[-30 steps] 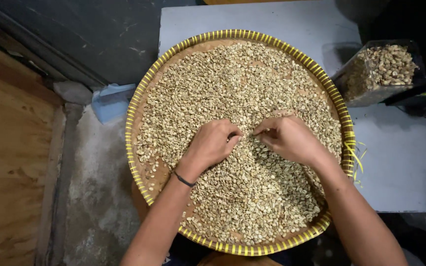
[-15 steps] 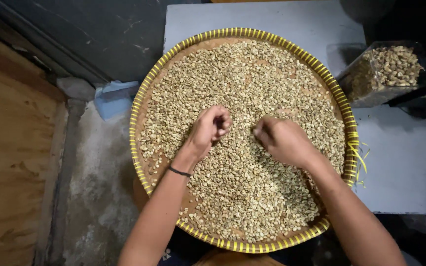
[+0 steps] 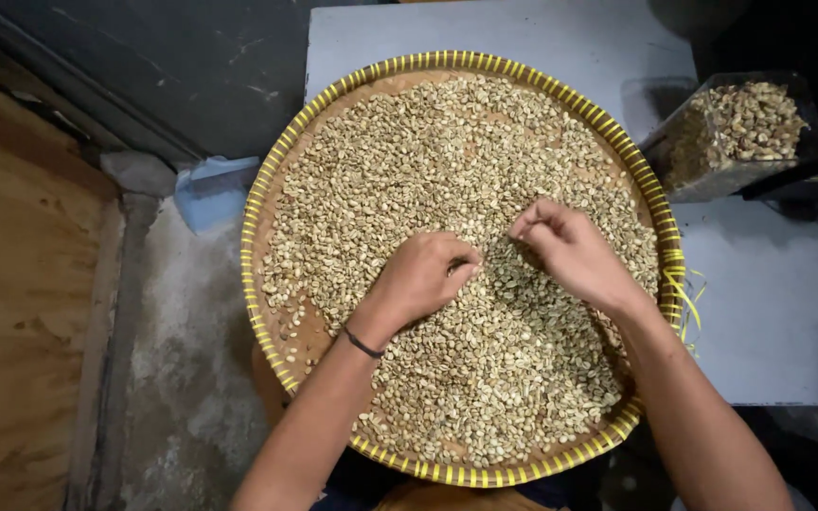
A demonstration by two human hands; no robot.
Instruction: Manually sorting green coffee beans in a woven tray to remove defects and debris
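A round woven tray with a yellow rim [image 3: 256, 203] lies in front of me, covered with pale green-beige beans [image 3: 428, 161]. My left hand [image 3: 423, 277] rests knuckles-up on the beans near the tray's middle, fingers curled down into them; a thin dark band circles its wrist. My right hand [image 3: 570, 251] sits just to the right, its fingertips pinched together over the beans. Whether a bean is between those fingertips I cannot tell.
The tray's far part rests on a grey tabletop [image 3: 769, 312]. A clear container [image 3: 731, 137] holding similar beans stands at the right. A light blue object [image 3: 210, 194] lies on the concrete floor at the left, beside wooden boards [image 3: 21, 312].
My left hand has dropped from a raised fist back onto the beans, a little right and nearer. My right hand shifted right and away, fingers now pinched.
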